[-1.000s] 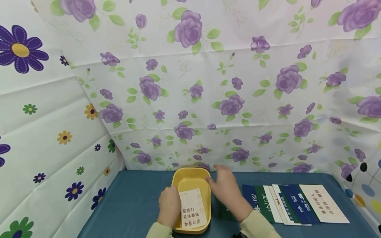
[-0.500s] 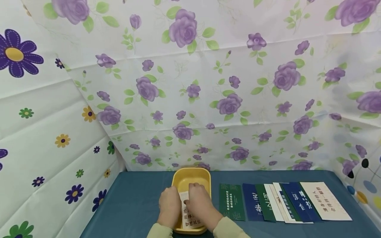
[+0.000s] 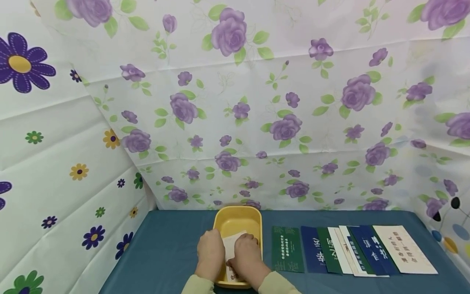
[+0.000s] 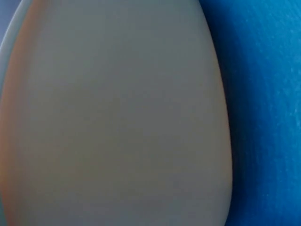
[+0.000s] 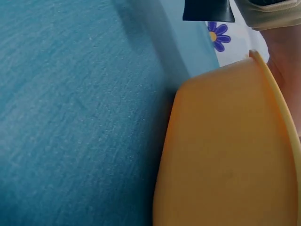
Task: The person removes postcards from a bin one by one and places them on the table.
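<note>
A yellow plastic bin [image 3: 238, 212] sits on the table in the head view. My left hand [image 3: 211, 254] grips its left rim with curled fingers. My right hand [image 3: 250, 256] is over the bin, fingers curled and thumb against a white printed card [image 3: 230, 247] inside, which it pinches. The hand covers much of that card, so how many lie there is hidden. The right wrist view shows the outer wall of the bin [image 5: 225, 155], with a sleeve and wrist beyond it. A blurred pale surface fills most of the left wrist view.
Right of the bin lies a green card [image 3: 288, 249]. Beyond it, a row of overlapping blue, green and white cards ends with a cream card [image 3: 405, 249]. Floral cloth [image 3: 257, 102] hangs behind the blue-green table cover [image 3: 165, 245] and along its left side.
My right hand has moved left from beside the bin to the card inside it. The print showing on the card there differs now. My left hand has stayed at the left rim.
</note>
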{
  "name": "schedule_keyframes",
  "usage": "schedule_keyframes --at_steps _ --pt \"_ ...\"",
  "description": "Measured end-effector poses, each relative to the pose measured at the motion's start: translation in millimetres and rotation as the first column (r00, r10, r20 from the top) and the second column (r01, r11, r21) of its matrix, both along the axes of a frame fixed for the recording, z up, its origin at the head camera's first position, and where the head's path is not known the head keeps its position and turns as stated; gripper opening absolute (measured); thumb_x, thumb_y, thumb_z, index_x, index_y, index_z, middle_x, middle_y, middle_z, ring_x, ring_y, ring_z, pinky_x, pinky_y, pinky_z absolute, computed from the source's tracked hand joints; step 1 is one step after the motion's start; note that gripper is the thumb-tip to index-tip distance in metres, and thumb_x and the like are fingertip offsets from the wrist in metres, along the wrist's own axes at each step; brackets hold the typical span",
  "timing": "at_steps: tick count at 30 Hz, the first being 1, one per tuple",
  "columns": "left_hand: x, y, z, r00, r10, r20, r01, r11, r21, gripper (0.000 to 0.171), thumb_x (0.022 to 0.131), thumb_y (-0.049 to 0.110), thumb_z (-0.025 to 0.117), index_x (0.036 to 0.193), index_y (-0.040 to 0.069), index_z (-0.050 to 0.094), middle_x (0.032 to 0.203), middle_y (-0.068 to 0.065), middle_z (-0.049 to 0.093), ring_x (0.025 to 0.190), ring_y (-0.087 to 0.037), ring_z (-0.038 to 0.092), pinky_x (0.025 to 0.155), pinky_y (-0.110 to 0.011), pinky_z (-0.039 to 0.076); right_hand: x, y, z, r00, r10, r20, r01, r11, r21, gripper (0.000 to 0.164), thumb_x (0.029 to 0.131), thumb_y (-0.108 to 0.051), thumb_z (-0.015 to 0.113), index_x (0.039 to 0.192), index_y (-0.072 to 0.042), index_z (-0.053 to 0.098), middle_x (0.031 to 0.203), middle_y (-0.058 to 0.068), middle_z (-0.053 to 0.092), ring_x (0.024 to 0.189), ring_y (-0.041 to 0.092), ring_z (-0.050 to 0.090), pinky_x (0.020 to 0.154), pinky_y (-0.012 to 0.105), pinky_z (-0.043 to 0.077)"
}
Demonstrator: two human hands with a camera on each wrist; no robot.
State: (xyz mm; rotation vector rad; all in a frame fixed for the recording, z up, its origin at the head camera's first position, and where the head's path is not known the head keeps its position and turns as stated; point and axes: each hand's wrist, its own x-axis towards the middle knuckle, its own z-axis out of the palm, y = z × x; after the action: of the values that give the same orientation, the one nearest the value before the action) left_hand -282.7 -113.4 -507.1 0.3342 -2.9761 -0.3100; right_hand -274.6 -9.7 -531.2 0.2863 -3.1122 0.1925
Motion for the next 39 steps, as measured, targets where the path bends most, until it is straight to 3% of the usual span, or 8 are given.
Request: schedule_keyframes --at_steps 3,8,17,24,27,35,39 --pt "0.1 0 0.1 1.0 -0.005 0.004 0.005 1.0 0.006 0.008 0.083 0.002 0.064 0.078 0.004 0.069 0.071 -0.014 0.067 0.057 -0.029 0.064 0.042 -0.037 0.048 -0.1 -1 0.9 1.0 -0.02 0.021 0.02 1.0 -0.007 0.082 0.061 -0.062 0.076 0.101 0.007 0.058 0.073 0.012 0.05 0.066 0.022 0.049 0.067 0.036 0.044" --pt "-0.2 0 -0.5 1.0 -0.005 -0.005 0.005 1.0 0.015 0.008 0.083 0.001 0.064 0.077 0.004 0.069 0.071 -0.014 0.067 0.057 -0.03 0.064 0.042 -0.038 0.048 0.0 -2 2.3 0.996 -0.058 0.06 0.064 0.993 -0.1 0.076 0.057 -0.055 0.083 0.097 0.004 0.058 0.074 0.011 0.05 0.068 0.023 0.051 0.068 0.036 0.048" --pt "-0.7 0 -3.8 0.999 -0.004 -0.032 0.005 1.0 0.01 0.008 0.082 0.0 0.064 0.077 0.004 0.068 0.071 -0.014 0.067 0.059 -0.03 0.065 0.045 -0.04 0.05 2.0 1 7.3 0.996 -0.076 0.055 0.082 0.988 -0.128 0.068 0.054 -0.039 0.089 0.099 0.003 0.06 0.079 0.011 0.052 0.067 0.021 0.059 0.063 0.033 0.054" --pt "-0.3 2 -1.3 0.999 0.005 -0.041 -0.005 1.0 0.011 0.01 0.084 -0.001 0.062 0.076 0.003 0.068 0.071 -0.014 0.067 0.06 -0.03 0.065 0.046 -0.04 0.05 -0.1 5 10.2 0.998 -0.057 0.032 0.063 0.971 -0.231 0.038 0.064 -0.015 0.084 0.092 -0.001 0.061 0.075 0.008 0.053 0.066 0.019 0.059 0.061 0.033 0.053" --pt "0.7 2 -1.1 0.999 0.004 -0.046 -0.003 1.0 0.011 0.01 0.083 -0.001 0.062 0.076 0.003 0.068 0.07 -0.015 0.067 0.06 -0.03 0.065 0.046 -0.041 0.05 0.2 6 11.0 0.999 -0.036 0.001 0.036 0.964 -0.263 0.034 0.066 -0.007 0.081 0.091 0.0 0.06 0.073 0.008 0.052 0.064 0.019 0.058 0.059 0.033 0.052" --pt "0.5 1 -3.7 0.997 -0.01 -0.071 0.01 1.0 -0.005 0.011 0.084 0.0 0.061 0.075 0.002 0.067 0.068 -0.015 0.066 0.059 -0.03 0.065 0.045 -0.04 0.049 0.7 13 17.7 1.0 0.006 0.014 -0.001 0.952 -0.306 0.03 0.071 -0.001 0.074 0.097 -0.001 0.059 0.074 0.009 0.057 0.067 0.018 0.06 0.057 0.031 0.05" --pt "0.0 1 -4.4 0.996 -0.014 -0.086 0.012 1.0 -0.023 0.012 0.084 0.001 0.062 0.074 0.002 0.067 0.067 -0.015 0.066 0.058 -0.03 0.065 0.043 -0.04 0.049 1.8 18 24.5 0.999 0.027 0.024 -0.017 0.94 -0.341 0.017 0.074 -0.001 0.07 0.086 -0.004 0.059 0.069 0.006 0.057 0.062 0.014 0.058 0.052 0.027 0.047"
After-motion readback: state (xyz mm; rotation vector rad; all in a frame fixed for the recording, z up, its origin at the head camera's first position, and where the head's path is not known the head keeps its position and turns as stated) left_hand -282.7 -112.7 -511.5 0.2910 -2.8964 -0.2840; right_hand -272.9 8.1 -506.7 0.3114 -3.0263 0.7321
